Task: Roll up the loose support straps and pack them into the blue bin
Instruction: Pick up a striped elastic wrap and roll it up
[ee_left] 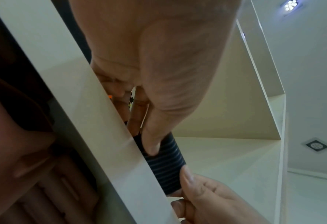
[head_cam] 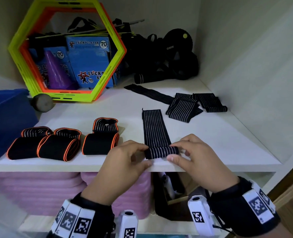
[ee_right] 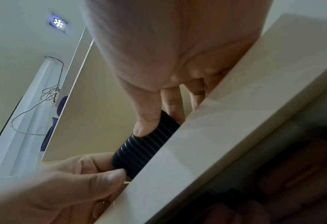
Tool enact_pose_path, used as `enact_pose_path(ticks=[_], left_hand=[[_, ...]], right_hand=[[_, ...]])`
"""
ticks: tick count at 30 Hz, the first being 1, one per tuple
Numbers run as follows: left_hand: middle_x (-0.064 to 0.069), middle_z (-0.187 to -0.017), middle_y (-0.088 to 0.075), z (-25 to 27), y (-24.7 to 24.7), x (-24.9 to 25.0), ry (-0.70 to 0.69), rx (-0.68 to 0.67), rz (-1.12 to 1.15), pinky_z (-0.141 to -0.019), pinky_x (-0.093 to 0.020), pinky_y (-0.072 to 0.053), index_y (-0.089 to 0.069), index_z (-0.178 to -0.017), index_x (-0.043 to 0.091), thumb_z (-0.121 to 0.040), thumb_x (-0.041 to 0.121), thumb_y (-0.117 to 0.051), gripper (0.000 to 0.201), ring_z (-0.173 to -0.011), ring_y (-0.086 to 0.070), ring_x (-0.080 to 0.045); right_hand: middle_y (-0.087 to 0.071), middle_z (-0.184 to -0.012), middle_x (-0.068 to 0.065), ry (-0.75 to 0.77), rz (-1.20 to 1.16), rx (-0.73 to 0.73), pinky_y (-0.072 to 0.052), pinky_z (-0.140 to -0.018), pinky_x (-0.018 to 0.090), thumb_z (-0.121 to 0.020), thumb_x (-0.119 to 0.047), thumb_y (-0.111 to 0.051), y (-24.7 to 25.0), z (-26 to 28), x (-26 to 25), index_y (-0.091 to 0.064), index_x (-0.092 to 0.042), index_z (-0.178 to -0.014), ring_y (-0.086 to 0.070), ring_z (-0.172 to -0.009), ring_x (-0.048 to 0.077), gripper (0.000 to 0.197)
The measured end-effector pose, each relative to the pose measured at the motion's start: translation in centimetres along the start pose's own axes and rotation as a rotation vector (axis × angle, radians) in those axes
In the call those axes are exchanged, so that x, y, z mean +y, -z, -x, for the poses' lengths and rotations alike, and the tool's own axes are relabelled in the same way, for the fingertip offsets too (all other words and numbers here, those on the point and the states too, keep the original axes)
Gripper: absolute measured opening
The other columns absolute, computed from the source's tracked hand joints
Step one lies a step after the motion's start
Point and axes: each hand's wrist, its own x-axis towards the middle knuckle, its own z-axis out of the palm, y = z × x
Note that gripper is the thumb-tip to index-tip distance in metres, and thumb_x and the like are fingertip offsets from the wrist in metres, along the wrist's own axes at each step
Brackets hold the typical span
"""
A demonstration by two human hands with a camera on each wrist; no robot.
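both grips clamped on the black elastic support strap with thin white stripes (head_cam: 155, 133): left hand (head_cam: 125, 162) pinches the left end of the started roll, right hand (head_cam: 195, 157) pinches the right end, thumbs on the near side. roll sits at the front lip of the white shelf (head_cam: 228, 152), between my grips; the unrolled tail runs flat away from them.

risks as i judge them: roll is tight to the edge, so a slip could drop it off the front. uneven push from one grip would cone the roll. elastic may spring open if either pinch loosens.

blue plastic bin (head_cam: 6, 117) well left of the left grip; only its wall and rim show, contents can't tell. just left of the left grip, rolled black wraps with orange edging (head_cam: 60, 146) lie on the shelf, not binned. beyond the right grip, loose folded striped straps (head_cam: 194, 105) still to roll.
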Motion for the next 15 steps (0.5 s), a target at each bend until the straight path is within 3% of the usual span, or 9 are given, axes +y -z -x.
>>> enact_pose_path(ticks=[1, 3, 5, 7, 10, 13, 15], left_hand=[[0.020, -0.095, -0.069, 0.0, 0.0, 0.2, 0.021, 0.024, 0.034, -0.073, -0.008, -0.045, -0.068, -0.121, 0.035, -0.079, 0.029, -0.082, 0.044, -0.082, -0.063, 0.002], [0.017, -0.085, -0.071, -0.1, -0.3, 0.5, 0.064, 0.062, 0.118, -0.064, -0.009, -0.044, -0.058, -0.129, 0.040, -0.083, 0.024, -0.079, 0.053, -0.068, -0.062, -0.004], [0.016, -0.080, -0.073, -0.1, -0.8, 0.7, 0.099, 0.093, 0.155, -0.063, -0.012, -0.045, -0.052, -0.132, 0.039, -0.085, 0.028, -0.077, 0.055, -0.065, -0.063, -0.007], [0.015, -0.076, -0.073, 0.0, -1.2, 0.7, 0.121, 0.120, 0.170, -0.066, -0.013, -0.047, -0.051, -0.131, 0.037, -0.086, 0.031, -0.076, 0.052, -0.069, -0.065, -0.005], [0.011, -0.071, -0.073, 0.0, -1.5, 0.9, 0.114, 0.151, 0.168, -0.064, -0.009, -0.045, -0.054, -0.126, 0.036, -0.087, 0.031, -0.075, 0.045, -0.069, -0.065, -0.002], [0.010, -0.068, -0.070, -0.1, -1.7, 1.1, 0.083, 0.158, 0.124, -0.062, -0.010, -0.043, -0.061, -0.118, 0.038, -0.088, 0.028, -0.073, 0.034, -0.064, -0.063, -0.003], [0.011, -0.072, -0.071, -0.1, -1.9, 1.2, 0.057, 0.147, 0.068, -0.066, -0.018, -0.049, -0.068, -0.114, 0.035, -0.091, 0.029, -0.070, 0.024, -0.063, -0.061, -0.001]], right_hand=[[-0.051, -0.095, -0.016, -0.009, -0.005, 0.023, -0.038, -0.076, 0.014, -0.085, -0.060, -0.058, 0.0, -0.1, -0.1, -0.069, -0.037, -0.098, -0.052, -0.086, -0.001, 0.029], [-0.050, -0.083, -0.011, -0.029, -0.015, 0.090, -0.035, -0.067, 0.014, -0.088, -0.060, -0.054, -0.2, -0.3, -0.3, -0.056, -0.033, -0.069, -0.052, -0.073, 0.003, 0.032], [-0.047, -0.073, -0.008, -0.055, 0.002, 0.156, -0.032, -0.061, 0.016, -0.089, -0.059, -0.051, -0.6, -0.6, -0.4, -0.043, -0.030, -0.057, -0.048, -0.063, 0.006, 0.043], [-0.047, -0.069, -0.004, -0.081, 0.030, 0.191, -0.030, -0.061, 0.021, -0.087, -0.062, -0.047, -0.9, -0.8, -0.5, -0.042, -0.024, -0.055, -0.047, -0.060, 0.009, 0.051], [-0.051, -0.072, -0.003, -0.116, 0.054, 0.218, -0.037, -0.064, 0.028, -0.086, -0.063, -0.052, -1.1, -0.8, -0.6, -0.052, -0.020, -0.063, -0.050, -0.064, 0.011, 0.049], [-0.057, -0.086, -0.007, -0.126, 0.028, 0.224, -0.045, -0.072, 0.028, -0.084, -0.055, -0.065, -1.3, -0.5, -0.8, -0.058, -0.023, -0.098, -0.055, -0.076, 0.009, 0.036], [-0.057, -0.089, -0.011, -0.100, 0.019, 0.202, -0.044, -0.072, 0.026, -0.084, -0.051, -0.068, -1.4, -0.1, -0.9, -0.058, -0.028, -0.112, -0.053, -0.076, 0.005, 0.038]])
